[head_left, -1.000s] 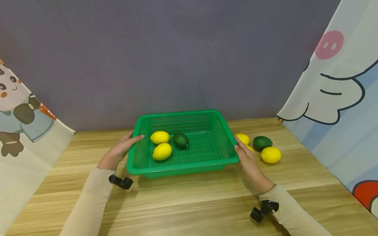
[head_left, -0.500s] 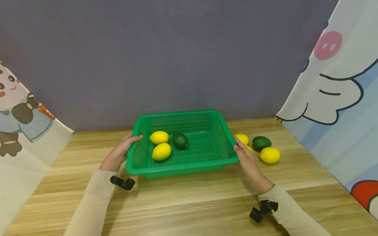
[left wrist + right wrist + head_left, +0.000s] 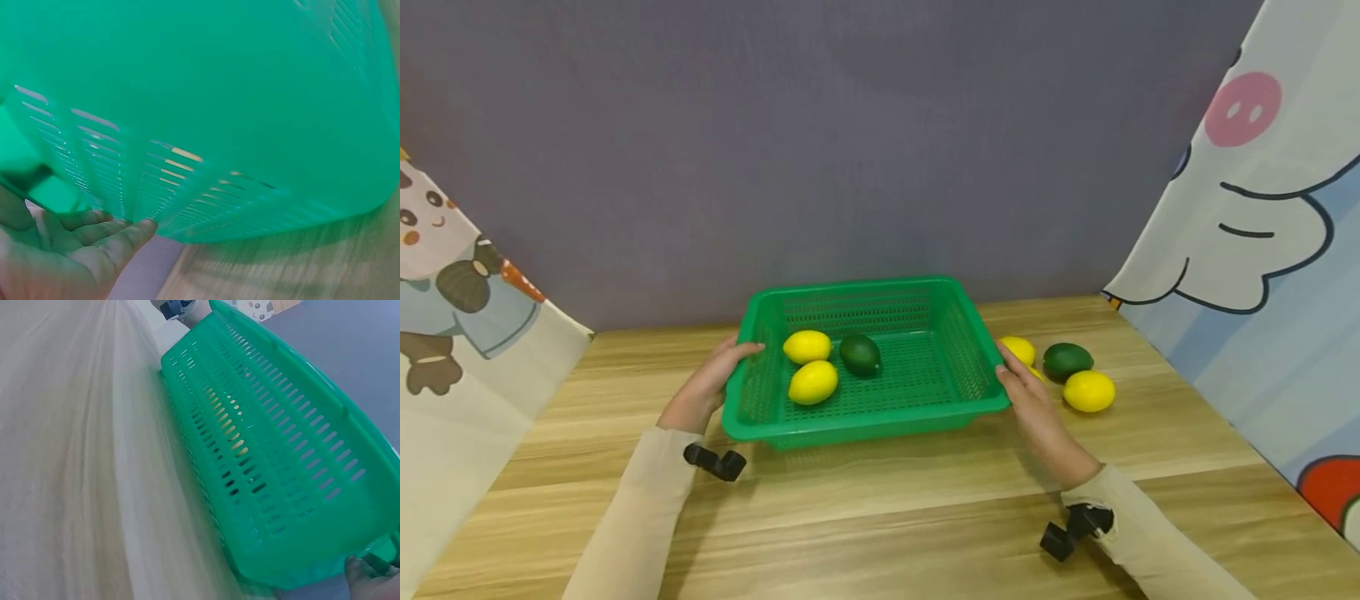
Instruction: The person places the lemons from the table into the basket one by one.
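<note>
Both hands hold a green plastic basket [image 3: 865, 423] by its short ends in the head view. My left hand [image 3: 706, 385] grips the left rim, thumb over the top and fingers against the outer wall, as the left wrist view also shows. At the opposite end, my right hand [image 3: 1039, 421] grips the rim with its thumb on top; most of its fingers are hidden. Inside, toward the left, lie two yellow lemons, one farther back [image 3: 807, 347] and one nearer [image 3: 813, 382]. A dark green avocado [image 3: 860, 356] sits right of them.
On the wooden table [image 3: 880, 533], to the basket's right, lie an avocado [image 3: 1067, 361], a lemon [image 3: 1089, 391] and two more lemons partly hidden by the right hand. A grey wall [image 3: 865, 150] stands behind; cartoon-printed curtains [image 3: 1262, 250] flank both sides.
</note>
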{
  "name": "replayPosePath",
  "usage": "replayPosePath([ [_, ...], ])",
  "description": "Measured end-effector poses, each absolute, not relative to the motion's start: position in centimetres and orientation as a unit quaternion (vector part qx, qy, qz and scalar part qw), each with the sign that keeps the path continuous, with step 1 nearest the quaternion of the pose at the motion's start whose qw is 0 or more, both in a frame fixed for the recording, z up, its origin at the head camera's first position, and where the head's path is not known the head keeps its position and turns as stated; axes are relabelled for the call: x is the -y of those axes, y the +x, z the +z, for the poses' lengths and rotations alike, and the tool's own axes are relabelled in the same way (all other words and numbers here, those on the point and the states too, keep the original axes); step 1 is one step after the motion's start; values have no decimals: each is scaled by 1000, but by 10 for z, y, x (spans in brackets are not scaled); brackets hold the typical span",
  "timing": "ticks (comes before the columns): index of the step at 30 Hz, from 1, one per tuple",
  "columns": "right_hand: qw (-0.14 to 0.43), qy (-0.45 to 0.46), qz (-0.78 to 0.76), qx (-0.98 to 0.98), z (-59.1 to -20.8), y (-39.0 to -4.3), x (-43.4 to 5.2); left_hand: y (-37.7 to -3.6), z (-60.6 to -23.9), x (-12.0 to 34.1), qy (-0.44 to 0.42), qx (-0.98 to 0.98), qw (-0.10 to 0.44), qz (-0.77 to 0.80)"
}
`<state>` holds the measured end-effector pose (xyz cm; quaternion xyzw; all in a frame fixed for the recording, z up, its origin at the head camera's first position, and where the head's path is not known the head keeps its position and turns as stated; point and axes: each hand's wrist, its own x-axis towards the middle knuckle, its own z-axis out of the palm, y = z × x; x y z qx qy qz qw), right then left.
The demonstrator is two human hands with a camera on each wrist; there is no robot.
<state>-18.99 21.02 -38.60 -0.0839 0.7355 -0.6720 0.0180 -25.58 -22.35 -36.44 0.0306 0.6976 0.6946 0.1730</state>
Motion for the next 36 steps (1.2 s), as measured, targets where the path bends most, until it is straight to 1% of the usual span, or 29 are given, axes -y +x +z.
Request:
replayPosePath([
  [9,48,-88,-682,-724,-375,-193,-225,-257,-365,225,46,-697,180,692],
  [12,49,-96,-671,-734,-371,-195,-232,-257,-365,225,48,-694,183,695],
  [15,28,-114,-653,-748,-369,-196,-240,-257,-365,225,48,-693,182,696],
  [20,-33,-165,-598,-783,-368,-199,-254,-257,-366,226,49,-694,180,696],
  [24,-69,-181,-535,-822,-366,-202,-261,-258,-366,227,51,-697,178,693],
  [29,-88,-186,-467,-860,-369,-207,-266,-258,-366,226,53,-700,176,690],
  [36,-85,-182,-364,-910,-378,-212,-266,-259,-368,226,57,-703,172,687],
])
